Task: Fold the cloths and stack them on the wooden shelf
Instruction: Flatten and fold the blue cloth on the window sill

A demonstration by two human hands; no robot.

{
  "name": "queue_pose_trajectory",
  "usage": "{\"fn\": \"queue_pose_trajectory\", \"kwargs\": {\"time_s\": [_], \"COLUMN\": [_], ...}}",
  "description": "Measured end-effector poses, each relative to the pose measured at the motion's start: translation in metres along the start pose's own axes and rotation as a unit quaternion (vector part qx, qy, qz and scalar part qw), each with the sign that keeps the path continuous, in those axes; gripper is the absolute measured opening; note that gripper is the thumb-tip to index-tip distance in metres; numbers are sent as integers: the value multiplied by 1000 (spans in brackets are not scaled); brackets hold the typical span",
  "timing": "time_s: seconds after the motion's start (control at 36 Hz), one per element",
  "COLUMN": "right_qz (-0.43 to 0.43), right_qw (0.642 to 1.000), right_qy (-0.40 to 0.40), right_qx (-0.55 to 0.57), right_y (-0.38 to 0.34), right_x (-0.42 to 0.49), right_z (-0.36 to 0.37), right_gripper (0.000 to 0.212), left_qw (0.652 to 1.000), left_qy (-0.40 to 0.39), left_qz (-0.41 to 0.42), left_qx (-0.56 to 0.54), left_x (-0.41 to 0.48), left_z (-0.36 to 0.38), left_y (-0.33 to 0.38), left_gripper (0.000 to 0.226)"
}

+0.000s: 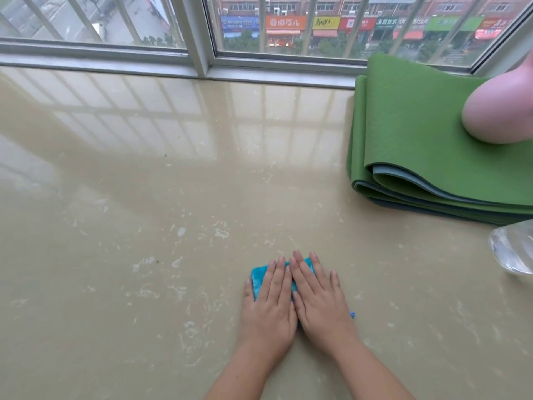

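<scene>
Now both hands, left (268,301) and right (318,298), lie flat and open on the teal cloth (258,277), probably pressing its fold; green mat (409,131) at two o'clock.

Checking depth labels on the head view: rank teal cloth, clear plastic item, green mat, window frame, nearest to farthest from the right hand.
1. teal cloth: directly under the right hand, pressed flat beside the left hand.
2. clear plastic item: at the right edge, partly cut off.
3. green mat: folded, back right.
4. window frame: farthest, along the back.
</scene>
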State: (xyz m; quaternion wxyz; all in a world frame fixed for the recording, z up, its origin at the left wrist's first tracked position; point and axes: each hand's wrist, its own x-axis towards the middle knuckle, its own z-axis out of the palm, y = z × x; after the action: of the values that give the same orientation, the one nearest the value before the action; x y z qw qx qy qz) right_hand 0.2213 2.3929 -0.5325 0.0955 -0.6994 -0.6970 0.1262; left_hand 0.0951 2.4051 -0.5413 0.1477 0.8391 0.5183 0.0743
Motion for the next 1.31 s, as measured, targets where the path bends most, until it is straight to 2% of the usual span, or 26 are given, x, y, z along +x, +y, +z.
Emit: {"fn": "queue_pose_trajectory", "kwargs": {"time_s": [0.22,0.36,0.47,0.61,0.69,0.75,0.78,0.83,0.89,0.94,1.0,1.08,1.19,1.22,1.31], "right_qz": [36,54,78,95,101,120,127,159,214,299,371,419,466,469,479], "right_qw": [999,997,994,989,984,976,973,964,948,904,850,821,784,782,772], "right_qy": [-39,-44,-77,-111,-146,-174,-178,-149,-53,21,22,-44,-105,-108,-123], "right_qx": [-8,-15,-18,-11,13,49,70,150,229,304,372,386,397,396,399], "right_y": [5,18,28,29,24,19,16,10,5,0,-5,-8,-10,-11,-15], "right_x": [-7,-16,-26,-27,-26,-27,-26,-25,-26,-24,-20,-12,1,4,12], "right_z": [-3,-5,-11,-18,-25,-35,-39,-47,-52,-55,-59,-59,-54,-54,-57], "right_gripper": [53,54,55,56,70,72,69,58,51,42,34,36,40,37,28], "left_qw": [999,997,995,995,990,973,953,885,821,778,743,724,727,732,742], "left_qy": [-27,-50,-59,-46,-26,7,11,37,54,35,6,-39,-78,-89,-123], "left_qz": [-24,-51,-79,-81,-103,-163,-215,-333,-426,-477,-503,-504,-506,-504,-495], "left_qx": [4,14,-5,-33,-95,-161,-213,-322,-376,-407,-442,-469,-458,-450,-435], "left_x": [1,-4,-11,-17,-20,-20,-18,-13,-9,-7,-6,-1,8,10,16], "left_z": [-11,-17,-17,-21,-27,-40,-49,-63,-70,-71,-72,-74,-73,-73,-77], "left_y": [0,-2,-3,-6,-9,-6,-4,-1,-3,-6,-5,-3,-2,-3,-1], "left_gripper": [61,78,64,62,70,71,67,56,44,37,37,44,46,42,13]}}
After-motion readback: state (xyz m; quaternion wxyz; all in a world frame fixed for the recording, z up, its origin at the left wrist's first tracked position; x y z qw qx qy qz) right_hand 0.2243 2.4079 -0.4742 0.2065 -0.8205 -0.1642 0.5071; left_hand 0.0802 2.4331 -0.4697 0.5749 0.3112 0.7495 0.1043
